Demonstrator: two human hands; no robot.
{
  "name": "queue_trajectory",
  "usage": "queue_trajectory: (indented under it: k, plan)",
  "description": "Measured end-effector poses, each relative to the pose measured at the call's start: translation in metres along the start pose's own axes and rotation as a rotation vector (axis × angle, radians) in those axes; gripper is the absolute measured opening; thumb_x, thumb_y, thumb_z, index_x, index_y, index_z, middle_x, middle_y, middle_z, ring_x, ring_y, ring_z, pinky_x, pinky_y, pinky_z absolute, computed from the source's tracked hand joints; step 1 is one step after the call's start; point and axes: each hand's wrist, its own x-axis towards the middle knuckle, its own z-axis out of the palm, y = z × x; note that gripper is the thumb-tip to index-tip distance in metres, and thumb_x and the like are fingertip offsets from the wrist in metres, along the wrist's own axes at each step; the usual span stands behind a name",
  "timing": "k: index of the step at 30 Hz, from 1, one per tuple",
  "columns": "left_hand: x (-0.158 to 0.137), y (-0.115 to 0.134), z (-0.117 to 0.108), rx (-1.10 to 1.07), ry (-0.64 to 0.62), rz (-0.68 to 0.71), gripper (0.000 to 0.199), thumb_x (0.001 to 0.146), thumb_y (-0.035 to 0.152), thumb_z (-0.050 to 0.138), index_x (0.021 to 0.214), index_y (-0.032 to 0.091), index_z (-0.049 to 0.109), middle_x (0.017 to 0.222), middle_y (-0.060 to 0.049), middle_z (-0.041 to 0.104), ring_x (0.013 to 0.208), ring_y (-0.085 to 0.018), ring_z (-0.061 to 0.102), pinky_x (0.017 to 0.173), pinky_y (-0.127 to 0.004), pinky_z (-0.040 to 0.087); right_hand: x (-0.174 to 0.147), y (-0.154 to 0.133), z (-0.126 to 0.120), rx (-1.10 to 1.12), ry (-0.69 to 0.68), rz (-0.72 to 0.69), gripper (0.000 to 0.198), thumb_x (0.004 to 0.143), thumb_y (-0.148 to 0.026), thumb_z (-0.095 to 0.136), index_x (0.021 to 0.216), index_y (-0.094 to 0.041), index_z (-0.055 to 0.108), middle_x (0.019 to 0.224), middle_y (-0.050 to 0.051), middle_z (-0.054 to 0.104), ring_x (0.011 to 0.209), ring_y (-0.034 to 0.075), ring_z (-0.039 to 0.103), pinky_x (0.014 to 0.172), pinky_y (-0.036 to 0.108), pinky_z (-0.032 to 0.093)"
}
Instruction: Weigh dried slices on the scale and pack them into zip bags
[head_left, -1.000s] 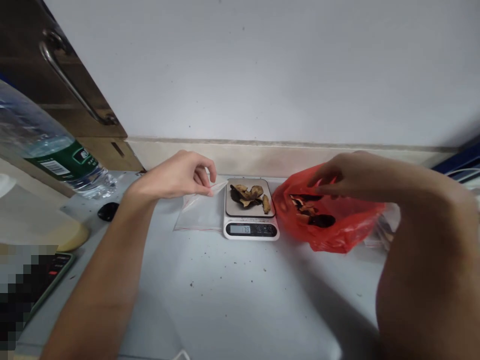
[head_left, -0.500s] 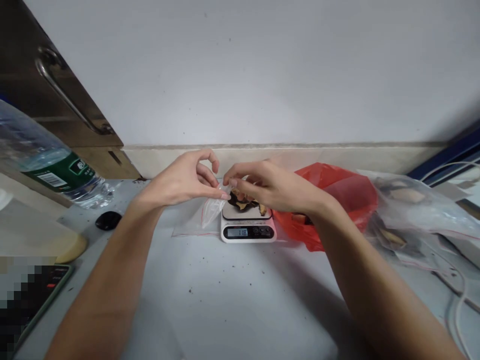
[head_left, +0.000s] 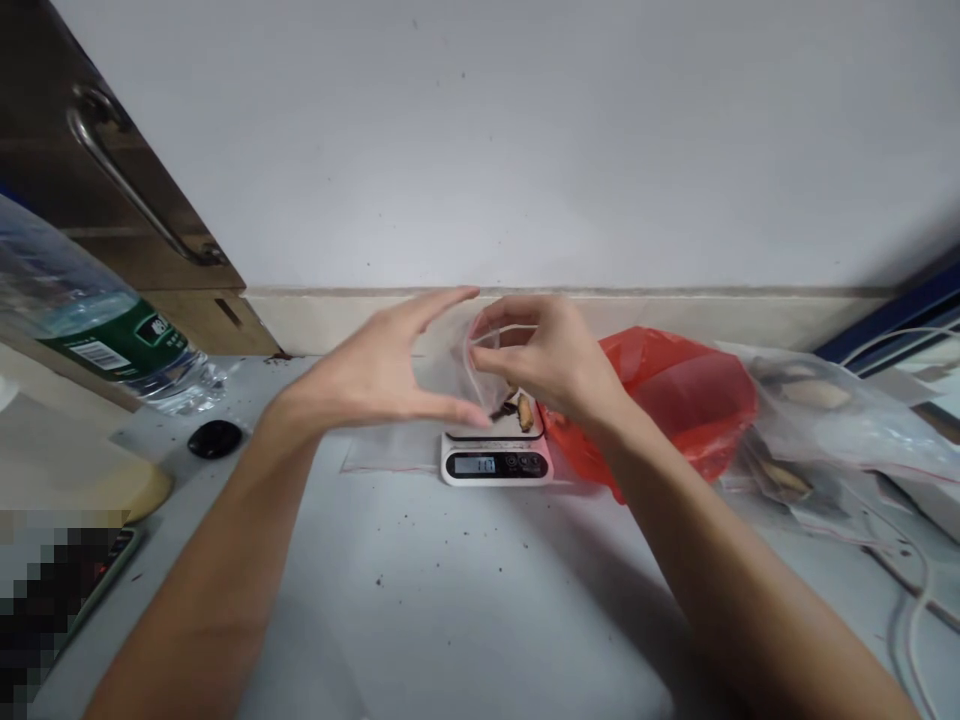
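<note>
My right hand (head_left: 544, 345) pinches the edge of a small clear zip bag (head_left: 484, 375) and holds it above a digital scale (head_left: 498, 464). My left hand (head_left: 382, 365) is open on the bag's other side, fingers and thumb spread wide; whether its thumb touches the bag I cannot tell. Dried brown pieces (head_left: 525, 411) rest on the scale's pan, partly hidden behind the bag and my right hand. The lit display seems to read 117, its decimal point unclear.
Right of the scale lies an open red plastic bag (head_left: 675, 400). Beyond it are clear bags (head_left: 825, 400) with dried pieces and a white cable (head_left: 916, 610). On the left are a tilted water bottle (head_left: 124, 340) and a black oval object (head_left: 215, 438). A flat clear bag (head_left: 390, 455) lies beside the scale.
The small bag has been lifted and its mouth raised over the pan. My right hand now grips its edge, and my left hand has spread open. The display went from 118 to about 117.
</note>
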Motion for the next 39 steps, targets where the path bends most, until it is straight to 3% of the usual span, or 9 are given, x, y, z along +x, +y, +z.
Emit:
queue_trajectory:
  k: [3, 8, 12, 14, 17, 25, 28, 32, 39]
  plan:
    - [0.000, 0.001, 0.004, 0.079, -0.061, -0.026, 0.118, 0.061, 0.070, 0.085, 0.160, 0.029, 0.036, 0.170, -0.010, 0.035, 0.156, -0.041, 0.030, 0.125, -0.052, 0.029, 0.000, 0.002, 0.001, 0.029, -0.018, -0.053, 0.030, 0.071, -0.022, 0.081, 0.100, -0.018, 0.074, 0.114, 0.008, 0.077, 0.094, 0.023, 0.073, 0.073, 0.031, 0.058]
    - [0.000, -0.005, 0.000, 0.107, -0.075, -0.022, 0.110, 0.063, 0.069, 0.084, 0.154, 0.023, 0.044, 0.160, -0.013, 0.047, 0.148, -0.038, 0.042, 0.122, -0.046, 0.034, 0.000, 0.000, -0.007, -0.022, -0.118, 0.059, 0.013, 0.082, -0.012, 0.069, 0.089, -0.020, 0.062, 0.103, 0.006, 0.076, 0.080, 0.018, 0.074, 0.064, 0.026, 0.055]
    - [-0.001, -0.014, -0.006, 0.158, -0.100, -0.051, 0.097, 0.063, 0.067, 0.083, 0.142, 0.019, 0.053, 0.145, -0.014, 0.058, 0.135, -0.036, 0.053, 0.114, -0.042, 0.040, 0.002, 0.007, -0.023, -0.401, -0.095, 0.221, 0.019, 0.083, -0.010, 0.066, 0.089, -0.023, 0.053, 0.077, 0.002, 0.071, 0.060, 0.016, 0.066, 0.052, 0.025, 0.044]
    - [-0.001, -0.016, -0.007, 0.173, -0.121, -0.070, 0.093, 0.064, 0.067, 0.082, 0.139, 0.020, 0.055, 0.145, -0.013, 0.058, 0.134, -0.036, 0.054, 0.113, -0.042, 0.041, 0.003, 0.013, -0.027, -0.613, -0.175, 0.327, 0.024, 0.076, -0.009, 0.069, 0.088, -0.023, 0.055, 0.068, 0.001, 0.067, 0.055, 0.017, 0.062, 0.047, 0.026, 0.039]
    - [-0.001, -0.016, -0.005, 0.173, -0.160, -0.103, 0.092, 0.066, 0.067, 0.080, 0.141, 0.023, 0.053, 0.149, -0.012, 0.056, 0.137, -0.036, 0.052, 0.112, -0.041, 0.041, 0.005, 0.020, -0.024, -0.731, -0.308, 0.424, 0.030, 0.067, -0.009, 0.075, 0.089, -0.023, 0.058, 0.069, 0.001, 0.066, 0.056, 0.018, 0.062, 0.045, 0.027, 0.038]
    - [0.000, -0.017, -0.005, 0.190, -0.177, -0.123, 0.094, 0.066, 0.067, 0.079, 0.143, 0.021, 0.051, 0.150, -0.013, 0.056, 0.138, -0.035, 0.052, 0.113, -0.039, 0.040, 0.011, 0.023, -0.019, -0.692, -0.364, 0.421, 0.037, 0.068, -0.003, 0.068, 0.099, -0.021, 0.064, 0.066, -0.001, 0.066, 0.054, 0.017, 0.062, 0.045, 0.026, 0.041]
    - [-0.001, -0.018, -0.006, 0.203, -0.202, -0.130, 0.097, 0.065, 0.068, 0.078, 0.144, 0.020, 0.050, 0.150, -0.013, 0.056, 0.139, -0.035, 0.051, 0.113, -0.040, 0.039, 0.005, 0.009, -0.034, -0.677, -0.329, 0.432, 0.033, 0.069, -0.002, 0.066, 0.095, -0.023, 0.065, 0.068, -0.001, 0.070, 0.057, 0.018, 0.066, 0.047, 0.026, 0.044]
    - [-0.001, -0.020, -0.007, 0.205, -0.270, -0.146, 0.100, 0.064, 0.071, 0.077, 0.145, 0.019, 0.050, 0.153, -0.014, 0.054, 0.141, -0.036, 0.049, 0.115, -0.040, 0.038, -0.005, -0.008, -0.062, -0.720, -0.293, 0.319, 0.020, 0.071, -0.006, 0.070, 0.080, -0.024, 0.071, 0.074, -0.001, 0.076, 0.059, 0.016, 0.066, 0.049, 0.026, 0.046]
    - [-0.003, -0.020, -0.010, 0.163, -0.361, -0.146, 0.098, 0.066, 0.067, 0.080, 0.148, 0.024, 0.049, 0.155, -0.012, 0.055, 0.140, -0.035, 0.052, 0.116, -0.042, 0.039, -0.015, -0.001, -0.090, -0.757, -0.229, 0.268, 0.017, 0.080, -0.016, 0.071, 0.085, -0.028, 0.082, 0.080, 0.000, 0.080, 0.067, 0.019, 0.069, 0.057, 0.030, 0.049]
